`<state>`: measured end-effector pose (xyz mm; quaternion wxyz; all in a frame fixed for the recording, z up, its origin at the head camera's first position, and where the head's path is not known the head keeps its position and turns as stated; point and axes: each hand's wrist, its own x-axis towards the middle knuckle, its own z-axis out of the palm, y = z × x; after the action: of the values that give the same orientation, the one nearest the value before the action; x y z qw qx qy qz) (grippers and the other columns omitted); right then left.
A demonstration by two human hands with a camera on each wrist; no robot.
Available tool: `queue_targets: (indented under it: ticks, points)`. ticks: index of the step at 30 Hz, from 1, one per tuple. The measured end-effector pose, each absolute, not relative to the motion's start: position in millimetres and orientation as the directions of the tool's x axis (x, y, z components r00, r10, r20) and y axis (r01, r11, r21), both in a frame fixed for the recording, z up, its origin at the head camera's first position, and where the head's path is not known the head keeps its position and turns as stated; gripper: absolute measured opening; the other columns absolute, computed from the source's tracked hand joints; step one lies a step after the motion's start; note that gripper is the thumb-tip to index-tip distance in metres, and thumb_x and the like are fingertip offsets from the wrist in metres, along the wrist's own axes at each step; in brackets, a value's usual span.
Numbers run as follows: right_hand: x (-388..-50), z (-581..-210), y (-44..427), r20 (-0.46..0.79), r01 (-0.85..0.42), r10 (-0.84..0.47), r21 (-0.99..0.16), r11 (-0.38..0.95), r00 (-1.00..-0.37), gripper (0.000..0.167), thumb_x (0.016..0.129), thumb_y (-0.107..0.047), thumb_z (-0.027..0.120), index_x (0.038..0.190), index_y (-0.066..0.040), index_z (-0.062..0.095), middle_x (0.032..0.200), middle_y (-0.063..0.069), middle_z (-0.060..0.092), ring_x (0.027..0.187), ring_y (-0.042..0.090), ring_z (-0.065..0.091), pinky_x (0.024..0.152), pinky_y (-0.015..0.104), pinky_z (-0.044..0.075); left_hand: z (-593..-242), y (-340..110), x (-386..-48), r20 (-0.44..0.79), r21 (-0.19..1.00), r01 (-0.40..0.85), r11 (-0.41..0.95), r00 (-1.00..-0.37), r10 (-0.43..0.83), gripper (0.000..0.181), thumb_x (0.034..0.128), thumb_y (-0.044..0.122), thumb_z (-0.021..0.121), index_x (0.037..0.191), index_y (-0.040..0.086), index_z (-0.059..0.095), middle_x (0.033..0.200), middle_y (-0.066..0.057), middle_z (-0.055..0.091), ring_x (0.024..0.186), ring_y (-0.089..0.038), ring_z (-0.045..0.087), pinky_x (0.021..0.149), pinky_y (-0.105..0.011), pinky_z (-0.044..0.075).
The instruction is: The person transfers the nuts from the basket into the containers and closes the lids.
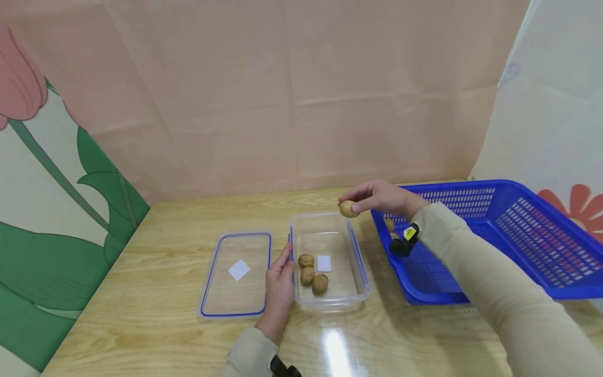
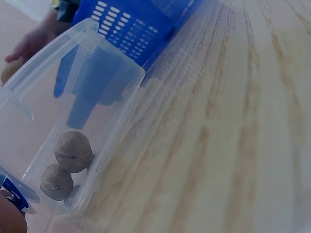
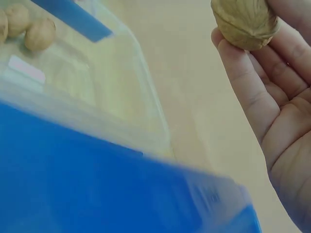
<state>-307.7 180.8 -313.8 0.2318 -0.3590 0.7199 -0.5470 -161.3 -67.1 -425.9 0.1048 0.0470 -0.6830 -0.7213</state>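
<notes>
My right hand (image 1: 379,198) pinches a walnut (image 1: 348,209) between thumb and fingers, above the far right corner of a clear plastic container (image 1: 339,246). In the right wrist view, the same walnut (image 3: 247,22) shows up close in the fingertips. Inside the container, three walnuts (image 1: 306,275) lie along its left side, beside a white square label (image 1: 323,263). My left hand (image 1: 280,285) rests against the container's left wall, its fingers extended along the outside. Two of the walnuts (image 2: 73,151) show through the clear wall in the left wrist view.
A blue plastic basket (image 1: 490,209) stands to the right, with a few walnuts (image 1: 390,225) at its left end, partly hidden by the right wrist. Left of the container, a clear lid (image 1: 235,298) with a blue seal lies flat on the wooden table (image 1: 155,293).
</notes>
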Motion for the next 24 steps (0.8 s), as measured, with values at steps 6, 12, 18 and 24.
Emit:
queue_targets:
  ticks: [6, 12, 18, 24]
  points:
    - [-301, -313, 158, 0.046, -0.306, -0.782, -0.933, 0.189, -0.622, 0.045, 0.083, -0.007, 0.066, 0.121, 0.013, 0.052, 0.106, -0.008, 0.067, 0.102, 0.008, 0.06, 0.089, 0.023, 0.05, -426, -67, -162, 0.076, 0.995, 0.089, -0.052, -0.973, -0.22, 0.043, 0.0916, 0.0, 0.043, 0.134, 0.003, 0.046, 0.142, -0.009, 0.041, 0.135, -0.026, 0.031, 0.113, -0.039, 0.025]
    - [-295, -316, 136, -0.009, -0.309, -0.798, -0.919, 0.244, -0.603, 0.046, 0.083, -0.012, 0.067, 0.121, 0.01, 0.054, 0.106, 0.0, 0.067, 0.1, 0.013, 0.061, 0.089, 0.026, 0.05, -426, -67, -162, 0.086, 0.994, 0.099, -0.047, -0.971, -0.223, 0.043, 0.0913, 0.0, 0.043, 0.134, 0.002, 0.046, 0.141, -0.01, 0.042, 0.134, -0.028, 0.033, 0.112, -0.04, 0.026]
    - [-286, -322, 115, -0.059, -0.303, -0.797, -0.906, 0.296, -0.601, 0.043, 0.081, -0.01, 0.069, 0.119, 0.006, 0.057, 0.106, 0.006, 0.067, 0.097, 0.016, 0.06, 0.084, 0.03, 0.053, -425, -66, -161, 0.096, 0.993, 0.108, -0.041, -0.969, -0.228, 0.042, 0.0913, 0.001, 0.043, 0.133, 0.002, 0.046, 0.14, -0.011, 0.043, 0.134, -0.027, 0.034, 0.112, -0.04, 0.026]
    - [-276, -328, 98, -0.11, -0.3, -0.794, -0.888, 0.348, -0.598, 0.042, 0.08, -0.013, 0.071, 0.117, 0.002, 0.06, 0.106, 0.005, 0.067, 0.099, 0.017, 0.062, 0.086, 0.032, 0.054, -425, -66, -161, 0.1, 0.992, 0.115, -0.057, -0.969, -0.228, 0.042, 0.0915, 0.0, 0.042, 0.133, 0.0, 0.045, 0.14, -0.012, 0.043, 0.134, -0.027, 0.034, 0.112, -0.04, 0.026]
